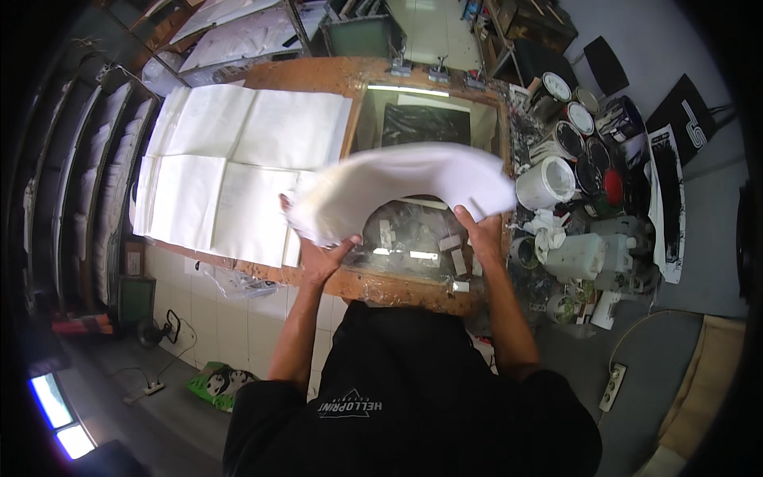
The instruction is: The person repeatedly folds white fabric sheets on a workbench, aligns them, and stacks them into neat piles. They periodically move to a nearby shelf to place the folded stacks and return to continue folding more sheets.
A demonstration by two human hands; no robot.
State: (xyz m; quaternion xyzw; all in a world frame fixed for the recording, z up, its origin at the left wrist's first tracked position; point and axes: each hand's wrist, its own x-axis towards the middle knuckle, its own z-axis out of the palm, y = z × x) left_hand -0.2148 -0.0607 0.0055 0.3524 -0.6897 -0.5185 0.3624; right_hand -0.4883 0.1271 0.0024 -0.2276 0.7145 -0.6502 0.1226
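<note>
Paper bowed between both hands, clear of the table.
The left hand grasps its left end and the right hand its right, thumbs at the near edge; the white paper arches above the glass, too blurred for me to count sheets. White piles lie side by side on the table's left part, which I judge to be the portion already laid out. The held paper is not yet set down, so putting it somewhere seems left; how much more remains, I cannot tell.
</note>
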